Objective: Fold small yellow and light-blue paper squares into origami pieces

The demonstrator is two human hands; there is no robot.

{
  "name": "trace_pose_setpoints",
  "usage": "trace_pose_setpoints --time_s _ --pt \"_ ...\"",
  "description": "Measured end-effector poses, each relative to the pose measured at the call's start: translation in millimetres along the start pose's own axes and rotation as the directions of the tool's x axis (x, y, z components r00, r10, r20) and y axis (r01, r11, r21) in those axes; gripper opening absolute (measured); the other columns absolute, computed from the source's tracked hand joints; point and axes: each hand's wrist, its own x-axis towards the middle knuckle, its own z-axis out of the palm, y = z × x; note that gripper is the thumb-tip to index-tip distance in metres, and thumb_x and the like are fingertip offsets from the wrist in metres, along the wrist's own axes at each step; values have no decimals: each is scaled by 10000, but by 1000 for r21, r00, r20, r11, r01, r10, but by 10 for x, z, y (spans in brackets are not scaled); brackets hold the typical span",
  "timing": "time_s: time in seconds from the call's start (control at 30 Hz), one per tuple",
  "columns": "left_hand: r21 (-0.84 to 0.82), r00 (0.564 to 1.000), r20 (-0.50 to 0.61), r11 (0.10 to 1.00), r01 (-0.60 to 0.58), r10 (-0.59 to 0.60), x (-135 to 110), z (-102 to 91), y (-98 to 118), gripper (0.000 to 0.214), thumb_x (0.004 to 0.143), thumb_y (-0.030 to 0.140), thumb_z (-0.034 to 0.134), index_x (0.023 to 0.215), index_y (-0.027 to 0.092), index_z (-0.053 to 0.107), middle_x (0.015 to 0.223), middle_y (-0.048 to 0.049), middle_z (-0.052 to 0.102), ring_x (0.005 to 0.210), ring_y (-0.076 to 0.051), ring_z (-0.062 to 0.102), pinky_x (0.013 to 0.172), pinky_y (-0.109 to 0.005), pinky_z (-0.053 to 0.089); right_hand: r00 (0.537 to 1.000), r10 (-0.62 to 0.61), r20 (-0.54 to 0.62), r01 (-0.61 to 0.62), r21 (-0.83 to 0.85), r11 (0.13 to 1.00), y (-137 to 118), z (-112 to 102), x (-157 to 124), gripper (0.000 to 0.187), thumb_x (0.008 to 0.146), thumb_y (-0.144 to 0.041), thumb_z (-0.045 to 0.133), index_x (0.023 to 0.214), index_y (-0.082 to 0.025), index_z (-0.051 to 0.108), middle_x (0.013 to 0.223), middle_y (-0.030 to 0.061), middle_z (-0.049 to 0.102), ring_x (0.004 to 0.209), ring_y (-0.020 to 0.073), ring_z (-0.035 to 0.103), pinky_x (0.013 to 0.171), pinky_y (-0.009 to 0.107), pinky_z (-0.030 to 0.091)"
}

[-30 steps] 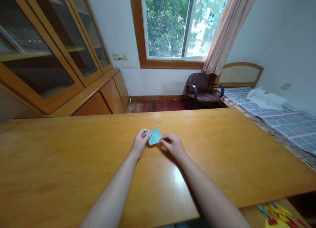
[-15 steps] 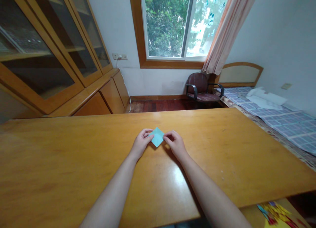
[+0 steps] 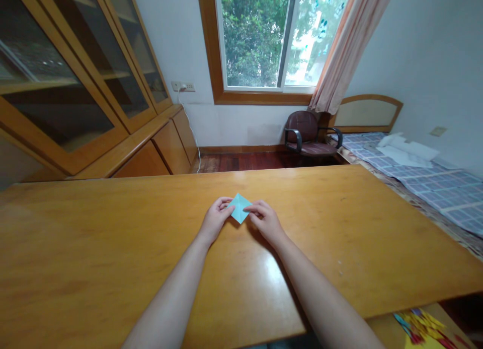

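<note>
A small light-blue square of folding paper [image 3: 239, 215], turned like a diamond with creases through its middle, is held just above the table. My left hand [image 3: 219, 215] pinches its left corner, thumb on top and fingers behind. At the right corner is my right hand [image 3: 264, 219], closed on the paper. Its index finger reaches over the paper's face, and the thumb sits by the lower right edge. What the fingers do underneath is hidden.
Both hands are over a wide wooden table [image 3: 113, 248]. Colourful paper pieces [image 3: 422, 324] lie on a lower surface at the bottom right. Beyond are a maroon armchair [image 3: 304, 130], a bed [image 3: 445, 183] on the right and a glass-door cabinet [image 3: 124, 122] on the left.
My right index finger has moved left, from the paper's right corner onto its face. The paper has shifted very slightly away from me. My left hand keeps its hold.
</note>
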Motion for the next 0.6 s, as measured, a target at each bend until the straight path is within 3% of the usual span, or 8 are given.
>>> trace_pose_setpoints --time_s 0.17,0.33,0.47,0.6 --pt "24 1000 6 1000 6 -6 -8 12 18 421 705 397 764 1022 162 618 862 -32 682 772 -170 636 730 -265 487 1000 23 -16 -23 9 1000 -10 1 9 185 804 -160 597 885 -217 753 893 44 645 795 155 622 694 261 506" --pt "112 995 -30 990 -87 91 -30 41 80 389 731 366 729 1067 186 652 1001 -52 672 931 -198 626 845 -299 498 998 21 -57 -20 22 1000 -29 -24 18 158 790 -162 618 858 -206 754 880 49 656 791 161 623 693 267 494" --pt "185 990 47 972 -142 135 -64 46 141 238 791 340 618 951 193 717 1011 -66 671 983 -230 604 877 -330 502 996 49 -71 -46 51 998 -41 -43 22 161 801 -179 611 871 -210 752 900 51 660 819 166 627 704 271 497" --pt "143 982 105 975 -171 157 -86 42 159 200 712 236 574 830 190 728 1019 -70 645 1031 -254 591 878 -344 515 994 75 -83 -67 88 994 -51 -48 27 130 792 -209 632 850 -216 748 906 51 653 833 171 629 708 274 516"
